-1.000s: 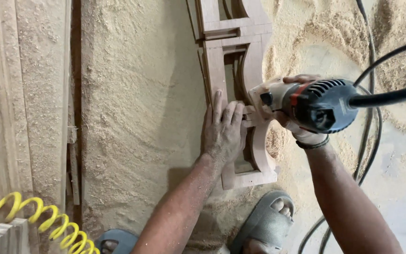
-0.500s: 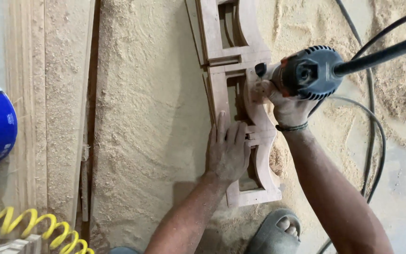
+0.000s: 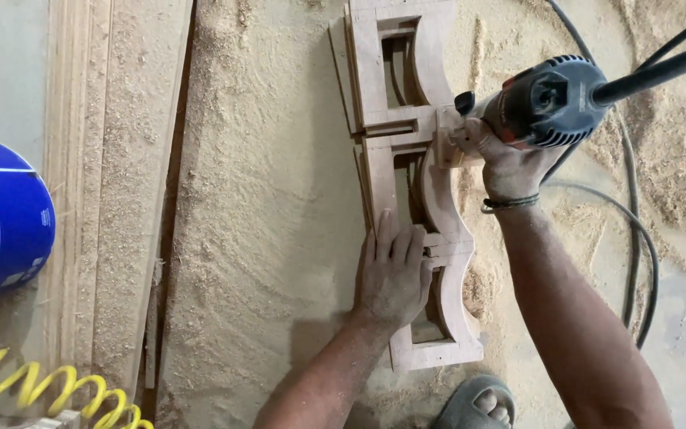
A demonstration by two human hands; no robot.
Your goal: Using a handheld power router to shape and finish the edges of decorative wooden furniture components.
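A carved wooden frame [image 3: 438, 214] with curved side rails and cross pieces lies flat on a floor [image 3: 279, 199] thickly covered in sawdust. The left hand [image 3: 395, 274] presses down on the lower half of the frame, palm flat, fingers [image 3: 397, 242] stretched out and close together over the left rail and a cross piece; it grips nothing, only bears down. The right hand [image 3: 510, 163] is wrapped around the body of a handheld electric router [image 3: 545, 99], grey and black with a red band, its fingers curled tightly on the housing. The tool's base sits against the right edge of the frame about halfway up, at the joint of a cross piece; the cutter itself is hidden, so whether it is touching the wood cannot be told for sure. A dark band circles the right wrist. A black power cable [image 3: 637, 238] runs from the router's top off to the right and loops over the sawdust. Below the frame, a foot in a grey sandal [image 3: 474, 401] shows at the picture's edge. To the left lie long wooden planks [image 3: 121, 159], a blue drum [image 3: 1, 214] and a coiled yellow air hose [image 3: 49, 389].
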